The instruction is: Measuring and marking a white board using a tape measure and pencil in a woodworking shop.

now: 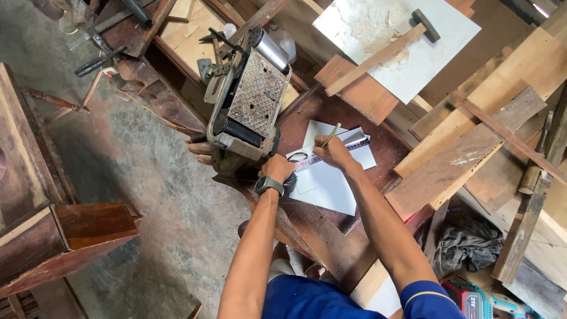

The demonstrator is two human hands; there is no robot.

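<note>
My right hand (334, 153) grips a pencil (330, 136), its tip on a white sheet of paper (331, 188) lying on a dark brown wooden board (331, 236). My left hand (277, 169), with a dark watch (269, 185) on the wrist, presses down on a tape measure (331, 150) stretched across the sheet toward the pencil. Lines are drawn on the paper. A belt sander (248, 109) lies upside down just left of my left hand, touching the board's far edge.
A hammer (384, 53) lies on a white panel (401, 41) at the top. Wooden planks (472, 147) pile up at the right, with a grey rag (466, 242) and a teal power tool (484, 304) below. Wooden furniture pieces (65, 236) stand on the concrete floor (147, 171) at left.
</note>
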